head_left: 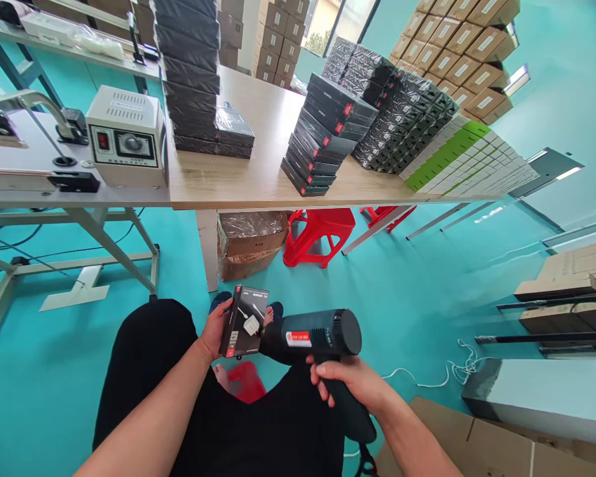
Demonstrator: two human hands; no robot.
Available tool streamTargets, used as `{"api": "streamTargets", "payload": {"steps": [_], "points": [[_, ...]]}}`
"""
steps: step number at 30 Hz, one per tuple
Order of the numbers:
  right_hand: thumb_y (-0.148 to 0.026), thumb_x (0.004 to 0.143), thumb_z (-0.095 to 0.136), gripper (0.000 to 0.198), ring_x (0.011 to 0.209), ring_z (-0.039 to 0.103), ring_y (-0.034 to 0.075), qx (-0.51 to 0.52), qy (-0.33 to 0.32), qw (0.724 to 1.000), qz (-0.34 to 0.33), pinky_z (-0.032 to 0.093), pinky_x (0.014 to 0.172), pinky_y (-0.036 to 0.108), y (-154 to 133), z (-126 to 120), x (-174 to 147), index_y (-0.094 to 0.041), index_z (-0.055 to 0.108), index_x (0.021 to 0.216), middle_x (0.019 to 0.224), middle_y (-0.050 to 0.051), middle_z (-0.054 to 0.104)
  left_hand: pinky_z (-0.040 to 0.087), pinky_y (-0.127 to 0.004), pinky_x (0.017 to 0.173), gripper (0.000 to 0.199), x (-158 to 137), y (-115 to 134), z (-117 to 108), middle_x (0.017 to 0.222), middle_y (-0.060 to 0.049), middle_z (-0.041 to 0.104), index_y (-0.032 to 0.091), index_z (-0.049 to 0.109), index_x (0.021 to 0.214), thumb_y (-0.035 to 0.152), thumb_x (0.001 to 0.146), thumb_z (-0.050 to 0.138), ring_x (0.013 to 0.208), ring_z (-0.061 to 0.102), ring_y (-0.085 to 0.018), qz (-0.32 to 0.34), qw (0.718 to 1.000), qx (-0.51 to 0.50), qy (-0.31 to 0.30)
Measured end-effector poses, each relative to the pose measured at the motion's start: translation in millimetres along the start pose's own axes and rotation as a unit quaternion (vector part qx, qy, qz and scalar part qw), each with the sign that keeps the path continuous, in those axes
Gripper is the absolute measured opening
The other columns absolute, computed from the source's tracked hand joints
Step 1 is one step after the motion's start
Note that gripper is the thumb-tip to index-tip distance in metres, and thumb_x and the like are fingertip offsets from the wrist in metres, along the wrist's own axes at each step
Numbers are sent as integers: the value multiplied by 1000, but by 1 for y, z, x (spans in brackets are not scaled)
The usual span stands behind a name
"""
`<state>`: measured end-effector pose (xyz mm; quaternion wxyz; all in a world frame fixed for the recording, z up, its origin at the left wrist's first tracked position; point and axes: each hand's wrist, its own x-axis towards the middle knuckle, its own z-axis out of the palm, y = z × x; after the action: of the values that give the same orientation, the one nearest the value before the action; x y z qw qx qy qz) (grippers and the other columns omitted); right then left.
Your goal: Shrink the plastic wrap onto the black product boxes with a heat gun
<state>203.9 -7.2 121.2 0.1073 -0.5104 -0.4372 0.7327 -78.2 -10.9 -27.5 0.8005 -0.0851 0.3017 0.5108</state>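
In my left hand (215, 331) is a small black retail box (246, 323) with a white charger and cable printed on its front; the fingers grip its left edge. My right hand (345, 381) is wrapped round the handle of a dark heat gun (318, 333) with a red and white label. The gun lies roughly level, its nozzle pointing left at the box's lower right side. Nozzle and box overlap in view, so I cannot tell whether they touch. Both are held above my lap.
Ahead is a wooden table (218, 179) with a stack of black boxes (322, 139) and a taller wrapped stack (191, 73). A beige control unit (126, 136) stands left. Below are a carton (251, 245) and red stool (320, 232). A white cord (422, 383) crosses the floor at right.
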Motion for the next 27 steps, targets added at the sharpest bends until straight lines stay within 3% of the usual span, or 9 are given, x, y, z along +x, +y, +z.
{"api": "streamTargets", "payload": {"steps": [3,8,11,14,19,24,27], "points": [[-27,73,67,29,54,60,14,-16,-48,998,23,46,47,25,5,1,-2,-11,67,97,75,6,68,55,-44,73,47,1,1,-4,87,-15,73,9,65,107,47,81,56,84,69,-34,10,1000,-11,-4],[-27,78,61,28,58,60,14,35,42,998,5,48,49,24,11,8,-4,-12,64,100,79,6,66,56,-43,70,44,4,1,-9,84,-13,72,11,66,103,47,79,60,79,70,-32,44,999,-29,13],[-25,76,61,28,55,59,14,58,-17,998,19,48,47,24,17,18,-8,-10,64,99,77,7,66,56,-43,72,37,11,4,-12,83,-10,72,13,64,103,41,79,64,76,70,-28,125,989,-51,54],[-26,75,61,33,56,60,14,114,-80,990,-14,47,47,24,20,32,-9,-9,64,104,80,8,66,56,-46,75,38,19,7,-17,88,-9,71,15,63,105,44,80,64,79,69,-28,164,980,-85,78],[-28,78,62,30,59,60,15,130,39,989,-65,49,50,26,11,37,2,-11,63,102,81,6,65,54,-54,76,47,24,8,-28,96,-13,68,16,60,104,57,80,57,89,67,-31,184,972,-118,87],[-25,77,62,29,59,60,15,108,-14,992,-61,48,51,26,10,41,3,-11,65,102,82,8,66,56,-50,74,45,27,6,-35,87,-10,68,16,60,94,58,79,58,83,67,-28,173,974,-124,80],[-27,78,63,30,60,59,14,105,20,990,-90,48,52,26,9,47,4,-11,65,102,83,7,66,55,-50,74,45,28,6,-36,88,-10,68,16,59,94,58,79,58,83,68,-28,164,975,-120,90]]}}
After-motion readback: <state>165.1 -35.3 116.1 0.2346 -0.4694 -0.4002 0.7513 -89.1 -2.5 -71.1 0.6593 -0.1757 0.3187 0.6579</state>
